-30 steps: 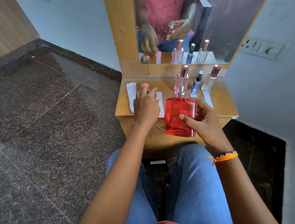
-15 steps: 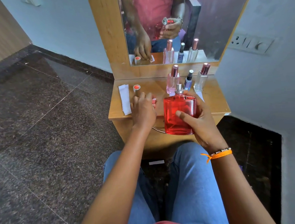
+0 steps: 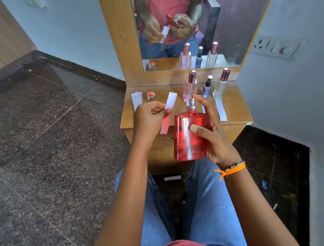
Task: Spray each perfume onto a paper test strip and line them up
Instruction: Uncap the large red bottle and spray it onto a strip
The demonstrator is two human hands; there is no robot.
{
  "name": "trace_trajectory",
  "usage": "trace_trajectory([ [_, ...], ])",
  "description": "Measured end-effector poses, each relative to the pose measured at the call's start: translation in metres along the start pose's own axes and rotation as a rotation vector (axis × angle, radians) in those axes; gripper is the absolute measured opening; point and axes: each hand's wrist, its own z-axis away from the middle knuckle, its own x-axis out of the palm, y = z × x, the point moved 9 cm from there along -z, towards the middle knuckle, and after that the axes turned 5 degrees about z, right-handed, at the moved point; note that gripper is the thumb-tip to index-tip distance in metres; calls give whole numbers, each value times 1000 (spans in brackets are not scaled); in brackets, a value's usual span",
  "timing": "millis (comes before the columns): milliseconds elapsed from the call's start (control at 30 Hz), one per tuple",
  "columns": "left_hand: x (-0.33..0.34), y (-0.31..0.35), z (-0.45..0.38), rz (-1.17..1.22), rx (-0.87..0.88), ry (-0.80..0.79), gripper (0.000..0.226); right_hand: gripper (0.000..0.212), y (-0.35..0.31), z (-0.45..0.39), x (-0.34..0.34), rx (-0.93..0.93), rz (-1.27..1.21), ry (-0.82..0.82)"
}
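Mid-task: R hand [image 3: 214, 136] grip clamped on red perfume bottle [image 3: 189, 138], L hand [image 3: 149, 120] pinching test strip [image 3: 168, 112] beside nozzle, above surface [image 3: 234, 115]; spraying apparently still pending; at least 1 strip [image 3: 220, 109] laid by 3 bottles.

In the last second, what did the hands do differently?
The left hand picked a paper strip off the table and raised it beside the red bottle. The right hand kept holding that bottle. The three small bottles stayed put.
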Motion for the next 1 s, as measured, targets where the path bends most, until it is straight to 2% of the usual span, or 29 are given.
trace_trajectory([
  [333,1,17,8,152,-40,-170,29,55,0,5,11,44,-162,-57],
  [467,0,19,11,233,-77,-218,27,74,8,9,15,140,-341,-113],
  [600,1,22,16,208,-60,-240,21,74,8,10,13,157,-354,-114],
  [667,3,24,18,169,-40,-276,20,70,6,9,2,139,-212,-20],
  [767,8,27,21,165,-29,-343,25,61,-16,2,-19,10,252,154],
  [833,11,27,23,173,-35,-381,29,61,-30,-2,-17,-84,618,140],
  [900,14,25,24,160,-47,-401,31,65,-35,-3,-10,-132,882,87],
  [1000,21,21,26,129,-63,-414,34,70,-35,-1,-4,-156,1020,64],
])
